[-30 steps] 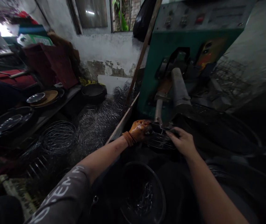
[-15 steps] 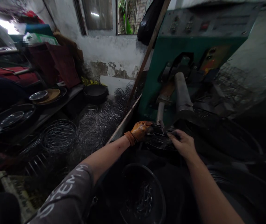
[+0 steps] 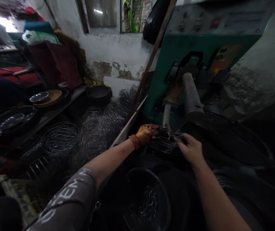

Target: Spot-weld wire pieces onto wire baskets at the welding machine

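Note:
A round wire rack (image 3: 165, 147) lies beneath the electrode tip of a green spot welding machine (image 3: 152, 102). My left hand (image 3: 146, 134), in an orange-brown glove, is closed on the rack's left side. On the right side, my bare right hand (image 3: 189, 146) pinches at the rim, perhaps with a small piece that is too dark to make out. The lower electrode (image 3: 166, 115) comes down between my hands. Below them stands a dark bowl (image 3: 167, 195) with small bent metal pieces (image 3: 148, 200) inside.
Finished-looking wire racks (image 3: 60, 139) and a heap of wire rings (image 3: 99, 122) lie on the left. Pans with metal parts stand on a bench (image 3: 62, 107). A person's dark sleeve (image 3: 0, 96) shows at far left. A wooden pole (image 3: 149, 67) leans beside the machine.
Both hands stay at the rack under the electrode with almost the same grip. The view has shifted slightly.

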The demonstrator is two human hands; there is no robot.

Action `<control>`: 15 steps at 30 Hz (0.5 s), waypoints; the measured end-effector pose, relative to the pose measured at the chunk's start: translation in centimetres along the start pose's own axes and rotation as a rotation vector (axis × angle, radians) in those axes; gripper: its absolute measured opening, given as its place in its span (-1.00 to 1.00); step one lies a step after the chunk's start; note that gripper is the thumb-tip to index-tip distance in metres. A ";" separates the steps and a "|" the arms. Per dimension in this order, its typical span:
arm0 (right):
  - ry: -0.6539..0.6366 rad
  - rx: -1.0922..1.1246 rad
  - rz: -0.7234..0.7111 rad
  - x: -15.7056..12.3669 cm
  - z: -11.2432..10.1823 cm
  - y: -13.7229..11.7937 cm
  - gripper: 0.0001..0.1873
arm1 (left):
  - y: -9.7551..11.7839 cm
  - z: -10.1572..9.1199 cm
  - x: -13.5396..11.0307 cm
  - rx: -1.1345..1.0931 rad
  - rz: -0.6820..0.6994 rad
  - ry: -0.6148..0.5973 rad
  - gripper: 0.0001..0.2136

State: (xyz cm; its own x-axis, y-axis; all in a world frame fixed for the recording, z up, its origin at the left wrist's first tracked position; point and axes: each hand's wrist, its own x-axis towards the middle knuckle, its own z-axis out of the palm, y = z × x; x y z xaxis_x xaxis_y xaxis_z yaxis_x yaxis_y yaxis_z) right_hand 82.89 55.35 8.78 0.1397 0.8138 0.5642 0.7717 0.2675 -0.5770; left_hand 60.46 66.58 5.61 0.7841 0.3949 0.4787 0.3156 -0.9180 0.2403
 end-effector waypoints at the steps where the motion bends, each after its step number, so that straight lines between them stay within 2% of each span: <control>1: 0.000 -0.001 0.002 0.0 0.0 0.0 -0.58 | 0.0 0.0 0.0 -0.004 0.001 -0.001 -0.59; 9: 0.011 -0.018 -0.008 -0.1 0.3 0.1 -0.55 | 0.0 0.0 0.0 -0.035 0.000 -0.016 -0.63; 13: 0.031 0.031 0.011 -0.4 0.2 0.2 -0.65 | 0.4 0.1 0.0 -0.055 -0.017 0.067 -0.71; 15: 0.103 0.032 0.073 -1.1 -0.5 1.1 -0.70 | 0.6 -0.2 0.0 -0.035 -0.017 0.030 -0.69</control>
State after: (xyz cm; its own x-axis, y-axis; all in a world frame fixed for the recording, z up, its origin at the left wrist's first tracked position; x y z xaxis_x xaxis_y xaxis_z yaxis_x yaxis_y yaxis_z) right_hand 83.92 54.49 7.82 0.2594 0.7748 0.5765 0.7372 0.2267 -0.6365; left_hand 60.61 66.01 5.91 0.7625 0.4115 0.4992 0.3090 -0.9096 0.2778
